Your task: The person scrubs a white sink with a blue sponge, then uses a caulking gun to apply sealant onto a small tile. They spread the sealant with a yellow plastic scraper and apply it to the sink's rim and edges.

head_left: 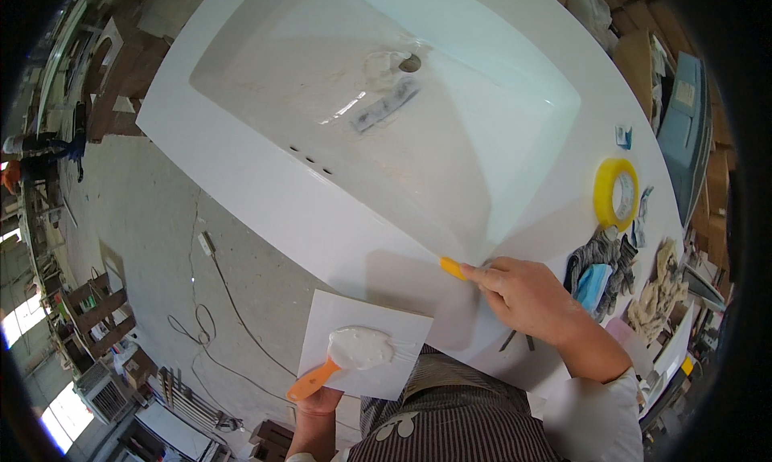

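In my left hand [322,401] I hold a square white board [326,317] by its near edge, low in front of my apron. On it sits a thick dollop of white paste [366,348]. An orange-handled spatula [314,381] lies there too, its far end sunk in the paste. My right hand [527,295] is closed on a small yellow scraper [453,268], pressing it at the near rim of a large white basin [338,209]. Only part of the scraper shows past my fingers.
On the basin's right ledge are a yellow tape roll [605,193], grey gloves [626,261] and a blue cloth-like piece [593,287]. The basin has a drain hole [410,63] and a grey strip [386,106] inside. A cable [245,325] trails over the floor at left.
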`<state>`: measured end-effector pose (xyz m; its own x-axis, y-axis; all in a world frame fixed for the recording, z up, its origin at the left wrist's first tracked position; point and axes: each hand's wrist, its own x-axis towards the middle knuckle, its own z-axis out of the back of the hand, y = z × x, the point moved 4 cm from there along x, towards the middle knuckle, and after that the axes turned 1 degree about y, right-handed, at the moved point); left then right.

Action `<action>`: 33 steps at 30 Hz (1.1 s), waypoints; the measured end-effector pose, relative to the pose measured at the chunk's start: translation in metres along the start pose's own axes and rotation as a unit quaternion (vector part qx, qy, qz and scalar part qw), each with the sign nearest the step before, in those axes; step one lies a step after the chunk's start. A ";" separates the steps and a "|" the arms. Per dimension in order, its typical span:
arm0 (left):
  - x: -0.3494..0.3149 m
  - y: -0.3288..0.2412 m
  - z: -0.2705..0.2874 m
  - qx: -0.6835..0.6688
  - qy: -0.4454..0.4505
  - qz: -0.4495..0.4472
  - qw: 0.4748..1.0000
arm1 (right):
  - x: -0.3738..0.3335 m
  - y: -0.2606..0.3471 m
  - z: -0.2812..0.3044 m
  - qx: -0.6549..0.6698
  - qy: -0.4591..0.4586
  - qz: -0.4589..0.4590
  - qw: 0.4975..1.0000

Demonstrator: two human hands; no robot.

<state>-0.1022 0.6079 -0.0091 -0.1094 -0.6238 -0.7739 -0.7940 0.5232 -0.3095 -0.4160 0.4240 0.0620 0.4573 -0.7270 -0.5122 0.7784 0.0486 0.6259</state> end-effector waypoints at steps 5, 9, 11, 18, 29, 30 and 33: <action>-0.004 0.003 -0.006 0.013 -0.026 0.005 1.000 | -0.010 0.008 0.031 -0.041 0.013 -0.008 0.999; -0.008 0.007 -0.009 0.017 -0.031 0.008 0.999 | -0.033 0.014 0.056 0.110 -0.168 -0.011 0.980; -0.009 0.010 -0.016 0.009 -0.010 0.013 1.000 | -0.046 0.013 0.054 0.129 -0.190 -0.012 0.973; -0.011 0.027 -0.038 0.067 0.017 0.008 0.998 | -0.056 0.043 0.025 0.038 0.059 0.053 0.996; -0.007 0.030 -0.066 -0.081 0.031 -0.016 0.996 | -0.056 0.064 0.023 -0.056 0.133 0.107 0.984; -0.006 0.030 -0.068 -0.078 0.029 -0.016 0.996 | -0.056 0.065 0.024 -0.059 0.132 0.107 0.984; -0.006 0.027 -0.077 -0.047 0.023 -0.013 0.999 | -0.056 0.066 0.024 -0.062 0.135 0.114 0.982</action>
<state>-0.1694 0.5811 0.0297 -0.1140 -0.6640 -0.7390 -0.8490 0.4515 -0.2747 -0.4006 0.4510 0.1463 0.7105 -0.4793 -0.5152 0.6811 0.2843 0.6747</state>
